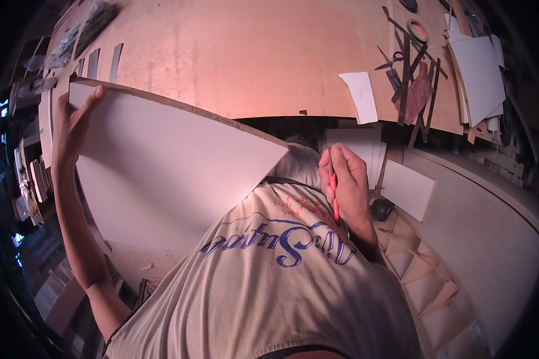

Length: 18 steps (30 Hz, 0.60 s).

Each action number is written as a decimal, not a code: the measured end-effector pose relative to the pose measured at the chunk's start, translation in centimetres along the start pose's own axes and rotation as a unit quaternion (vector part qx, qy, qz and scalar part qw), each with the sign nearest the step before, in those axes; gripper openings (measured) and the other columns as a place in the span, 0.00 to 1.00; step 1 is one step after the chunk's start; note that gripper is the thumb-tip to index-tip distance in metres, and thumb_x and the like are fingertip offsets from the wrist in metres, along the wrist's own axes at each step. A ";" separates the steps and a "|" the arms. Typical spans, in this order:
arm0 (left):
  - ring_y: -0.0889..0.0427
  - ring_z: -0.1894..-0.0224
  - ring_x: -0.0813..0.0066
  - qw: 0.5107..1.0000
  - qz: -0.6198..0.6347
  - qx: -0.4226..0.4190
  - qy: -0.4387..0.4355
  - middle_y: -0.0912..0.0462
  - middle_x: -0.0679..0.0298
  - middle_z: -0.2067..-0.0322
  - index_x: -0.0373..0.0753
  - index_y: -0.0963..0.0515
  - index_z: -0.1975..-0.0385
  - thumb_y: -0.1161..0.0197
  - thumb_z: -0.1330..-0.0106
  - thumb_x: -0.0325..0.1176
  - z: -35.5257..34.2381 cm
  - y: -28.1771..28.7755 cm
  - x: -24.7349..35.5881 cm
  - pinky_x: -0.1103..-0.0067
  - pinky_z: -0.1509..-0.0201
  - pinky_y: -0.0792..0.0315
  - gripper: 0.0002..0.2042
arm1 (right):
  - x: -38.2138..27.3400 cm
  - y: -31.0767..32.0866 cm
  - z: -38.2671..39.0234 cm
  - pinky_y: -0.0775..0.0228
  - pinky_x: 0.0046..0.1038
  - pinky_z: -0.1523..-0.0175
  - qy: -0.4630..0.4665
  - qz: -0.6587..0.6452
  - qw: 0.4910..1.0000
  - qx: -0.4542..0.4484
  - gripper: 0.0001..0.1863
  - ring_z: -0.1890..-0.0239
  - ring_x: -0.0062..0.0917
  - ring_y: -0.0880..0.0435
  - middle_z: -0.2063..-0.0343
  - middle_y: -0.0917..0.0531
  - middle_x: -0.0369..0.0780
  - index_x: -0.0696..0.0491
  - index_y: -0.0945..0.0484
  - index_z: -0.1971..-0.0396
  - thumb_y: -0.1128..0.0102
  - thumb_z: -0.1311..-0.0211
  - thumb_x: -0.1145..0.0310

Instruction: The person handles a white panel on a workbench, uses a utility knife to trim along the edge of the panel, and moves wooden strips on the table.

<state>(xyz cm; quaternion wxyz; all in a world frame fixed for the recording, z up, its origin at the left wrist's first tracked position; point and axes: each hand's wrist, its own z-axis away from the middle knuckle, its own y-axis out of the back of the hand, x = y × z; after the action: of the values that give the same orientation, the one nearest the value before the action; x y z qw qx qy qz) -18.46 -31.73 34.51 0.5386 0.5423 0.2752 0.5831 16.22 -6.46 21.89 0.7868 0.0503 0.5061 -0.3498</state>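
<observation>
A white panel (161,158) with a raw brown upper edge leans tilted between my body and the worktable. My left hand (75,122) grips its far left corner, with the thumb over the top edge and the fingers partly hidden behind. In front of my shirt, to the right of the panel and apart from it, is my right hand (348,182). Its fingers are closed round a slim red-handled tool (335,206); a thin dark part shows between the fingertips, and I cannot make out its exact kind.
The wooden worktable (251,60) spans the far side. On it lie a white offcut (360,97), a tape roll (417,30), scissors (390,58), dark strips and stacked white sheets (479,75). At the right stand a long grey board (473,209) and a compartmented wooden frame (422,272).
</observation>
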 end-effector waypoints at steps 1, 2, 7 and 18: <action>0.26 0.54 0.68 1.000 0.013 0.007 -0.019 0.24 0.52 0.59 0.23 0.33 0.49 0.32 0.46 0.61 0.1 0.0 -0.2 0.74 0.48 0.33 0.43 | 0.5 0.2 -0.9 0.52 0.15 0.85 -0.025 0.025 0.999 -0.020 0.18 0.90 0.09 0.41 0.87 0.34 0.30 0.55 0.29 0.72 0.59 0.24 0.61; 0.26 0.59 0.71 0.999 0.025 0.014 -0.038 0.24 0.55 0.63 0.24 0.31 0.53 0.32 0.45 0.60 0.2 -0.1 -0.3 0.76 0.53 0.33 0.39 | 1.0 0.2 -1.8 0.51 0.15 0.85 -0.043 0.045 0.998 -0.031 0.18 0.89 0.08 0.41 0.87 0.34 0.29 0.55 0.29 0.73 0.58 0.24 0.61; 0.25 0.61 0.74 0.996 0.061 -0.011 -0.062 0.24 0.57 0.63 0.26 0.31 0.51 0.31 0.45 0.60 -0.1 -0.2 -0.9 0.79 0.59 0.29 0.39 | 3.3 -0.3 -3.9 0.47 0.16 0.82 -0.040 0.087 0.988 -0.122 0.19 0.86 0.08 0.38 0.87 0.33 0.29 0.55 0.29 0.76 0.56 0.25 0.60; 0.26 0.62 0.78 0.997 0.052 -0.010 -0.061 0.25 0.60 0.64 0.26 0.30 0.52 0.30 0.47 0.61 0.1 0.3 -2.3 0.81 0.62 0.31 0.40 | 2.8 -1.1 -3.2 0.45 0.18 0.81 -0.029 0.100 0.988 -0.112 0.19 0.86 0.10 0.35 0.87 0.33 0.30 0.56 0.28 0.77 0.55 0.26 0.62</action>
<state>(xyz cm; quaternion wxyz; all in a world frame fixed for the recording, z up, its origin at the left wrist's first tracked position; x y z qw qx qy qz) -18.88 -33.98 34.08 0.5291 0.5851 0.2072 0.5786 13.84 -7.28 18.28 0.8327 0.0018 0.5116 -0.2117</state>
